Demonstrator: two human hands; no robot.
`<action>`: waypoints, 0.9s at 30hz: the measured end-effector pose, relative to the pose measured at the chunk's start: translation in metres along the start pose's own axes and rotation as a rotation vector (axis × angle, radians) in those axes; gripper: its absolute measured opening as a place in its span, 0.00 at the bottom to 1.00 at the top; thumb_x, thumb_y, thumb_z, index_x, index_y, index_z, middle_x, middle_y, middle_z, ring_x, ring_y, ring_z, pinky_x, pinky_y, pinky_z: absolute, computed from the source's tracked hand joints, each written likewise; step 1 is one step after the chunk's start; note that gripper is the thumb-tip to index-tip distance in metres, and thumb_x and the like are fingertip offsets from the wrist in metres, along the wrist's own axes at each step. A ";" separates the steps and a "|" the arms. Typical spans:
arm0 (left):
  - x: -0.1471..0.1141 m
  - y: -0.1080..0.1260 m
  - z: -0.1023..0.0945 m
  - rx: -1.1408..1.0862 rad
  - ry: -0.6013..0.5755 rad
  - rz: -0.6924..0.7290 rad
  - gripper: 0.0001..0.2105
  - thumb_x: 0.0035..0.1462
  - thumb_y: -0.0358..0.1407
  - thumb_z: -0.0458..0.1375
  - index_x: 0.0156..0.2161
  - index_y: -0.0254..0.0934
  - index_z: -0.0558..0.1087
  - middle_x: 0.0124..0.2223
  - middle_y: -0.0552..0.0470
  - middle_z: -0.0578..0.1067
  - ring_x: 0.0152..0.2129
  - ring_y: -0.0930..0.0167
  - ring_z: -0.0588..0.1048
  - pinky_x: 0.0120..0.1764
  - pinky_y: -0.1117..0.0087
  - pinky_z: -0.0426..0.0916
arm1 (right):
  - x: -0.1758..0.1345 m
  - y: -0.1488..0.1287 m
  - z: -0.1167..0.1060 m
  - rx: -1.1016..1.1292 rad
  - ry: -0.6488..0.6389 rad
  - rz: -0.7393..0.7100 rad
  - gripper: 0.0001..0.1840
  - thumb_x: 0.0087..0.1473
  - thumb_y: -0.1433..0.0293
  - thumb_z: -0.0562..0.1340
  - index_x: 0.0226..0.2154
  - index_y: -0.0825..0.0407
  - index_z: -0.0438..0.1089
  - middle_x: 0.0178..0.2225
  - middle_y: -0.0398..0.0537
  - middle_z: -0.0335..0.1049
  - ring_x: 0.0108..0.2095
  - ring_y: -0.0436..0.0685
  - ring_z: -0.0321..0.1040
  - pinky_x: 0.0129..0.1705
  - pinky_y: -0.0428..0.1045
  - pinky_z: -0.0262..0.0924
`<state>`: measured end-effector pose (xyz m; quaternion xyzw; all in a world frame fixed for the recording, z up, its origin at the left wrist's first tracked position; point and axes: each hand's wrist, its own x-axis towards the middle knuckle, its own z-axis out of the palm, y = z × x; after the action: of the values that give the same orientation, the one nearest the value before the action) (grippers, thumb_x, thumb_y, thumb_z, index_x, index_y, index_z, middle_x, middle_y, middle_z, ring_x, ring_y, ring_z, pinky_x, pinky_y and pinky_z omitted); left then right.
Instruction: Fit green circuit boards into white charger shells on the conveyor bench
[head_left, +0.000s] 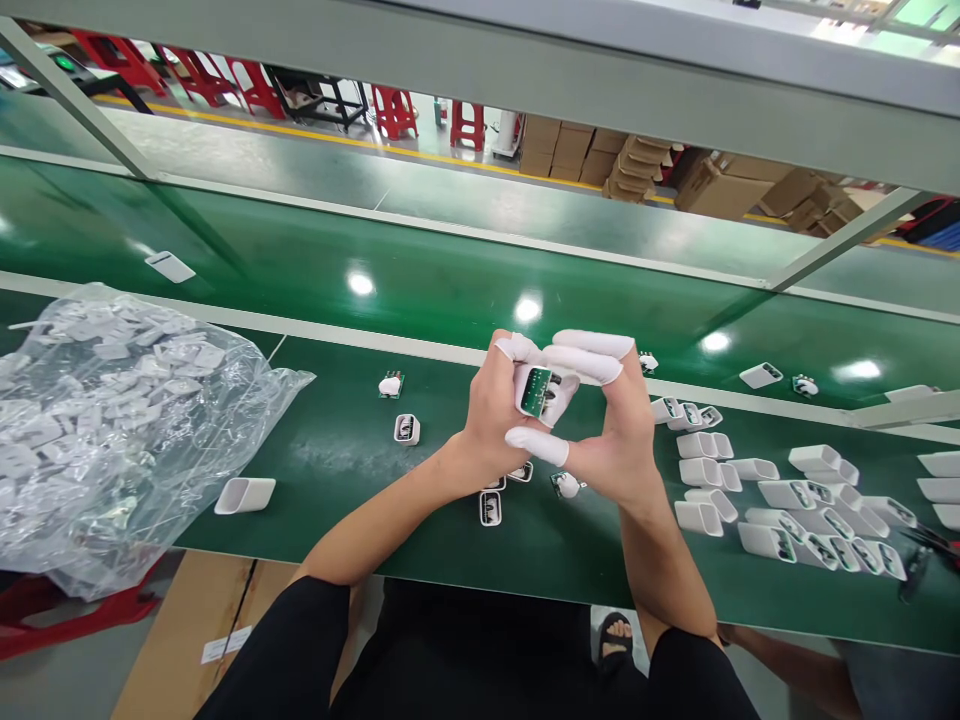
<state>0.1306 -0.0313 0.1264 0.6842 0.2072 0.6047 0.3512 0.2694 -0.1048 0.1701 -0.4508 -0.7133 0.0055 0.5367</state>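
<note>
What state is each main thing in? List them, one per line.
Left hand: closed on the held case.
Right hand: fingers and thumb apart, contact unclear.
Held case: circuit board showing at its mouth.
Plastic bag: loaded with white pieces.
Case by the bag: on its side.
Loose board: outside any case.
Right-side cases: on their sides, several filled.
Red stools: standing.

The clear bag (pixel 279 405) runs off the left edge; a dark tool (pixel 934 540) is cut off at the right. The left hand (pixel 491 405) partly hides white housings (pixel 524 473). The circuit board's (pixel 535 391) markings are too small to read.
</note>
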 end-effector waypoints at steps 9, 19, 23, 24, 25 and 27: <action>0.012 0.010 -0.017 -0.194 -0.318 -0.447 0.18 0.65 0.47 0.76 0.46 0.42 0.73 0.40 0.54 0.77 0.35 0.68 0.76 0.36 0.67 0.72 | 0.001 0.007 -0.017 -0.281 -0.234 -0.181 0.51 0.60 0.75 0.74 0.80 0.38 0.59 0.69 0.58 0.77 0.64 0.77 0.76 0.60 0.74 0.76; 0.035 0.010 -0.046 -0.511 -0.676 -0.285 0.31 0.57 0.48 0.80 0.60 0.48 0.74 0.50 0.44 0.83 0.43 0.57 0.87 0.44 0.57 0.86 | 0.001 0.025 -0.001 0.033 0.133 -0.058 0.36 0.51 0.49 0.84 0.58 0.36 0.79 0.54 0.53 0.79 0.53 0.72 0.78 0.51 0.69 0.79; 0.027 0.012 -0.034 -0.574 -0.481 -0.368 0.29 0.52 0.53 0.83 0.51 0.44 0.77 0.48 0.44 0.84 0.44 0.58 0.87 0.46 0.59 0.86 | 0.004 0.026 0.001 0.318 0.122 0.088 0.34 0.56 0.35 0.76 0.51 0.42 0.79 0.52 0.54 0.77 0.52 0.69 0.77 0.52 0.66 0.78; 0.024 0.013 -0.028 -0.587 -0.424 -0.384 0.30 0.50 0.54 0.84 0.49 0.43 0.77 0.46 0.45 0.84 0.43 0.59 0.87 0.45 0.60 0.86 | 0.004 0.027 0.001 0.364 0.104 0.108 0.34 0.58 0.34 0.74 0.50 0.43 0.80 0.51 0.54 0.78 0.51 0.68 0.77 0.52 0.65 0.77; 0.020 0.013 -0.023 -0.599 -0.371 -0.396 0.32 0.48 0.55 0.85 0.47 0.42 0.76 0.44 0.47 0.84 0.41 0.60 0.87 0.43 0.62 0.85 | 0.005 0.029 0.000 0.396 0.087 0.127 0.33 0.59 0.34 0.73 0.49 0.44 0.80 0.49 0.53 0.78 0.50 0.67 0.77 0.52 0.64 0.76; 0.015 0.014 -0.015 -0.613 -0.282 -0.419 0.32 0.45 0.54 0.86 0.45 0.41 0.76 0.41 0.50 0.83 0.37 0.64 0.86 0.41 0.65 0.85 | 0.006 0.032 -0.002 0.431 0.051 0.170 0.31 0.62 0.36 0.72 0.46 0.45 0.80 0.46 0.52 0.79 0.48 0.65 0.77 0.52 0.62 0.75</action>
<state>0.1169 -0.0268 0.1468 0.5669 0.1019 0.4537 0.6800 0.2913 -0.0828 0.1600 -0.3839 -0.6413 0.1914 0.6362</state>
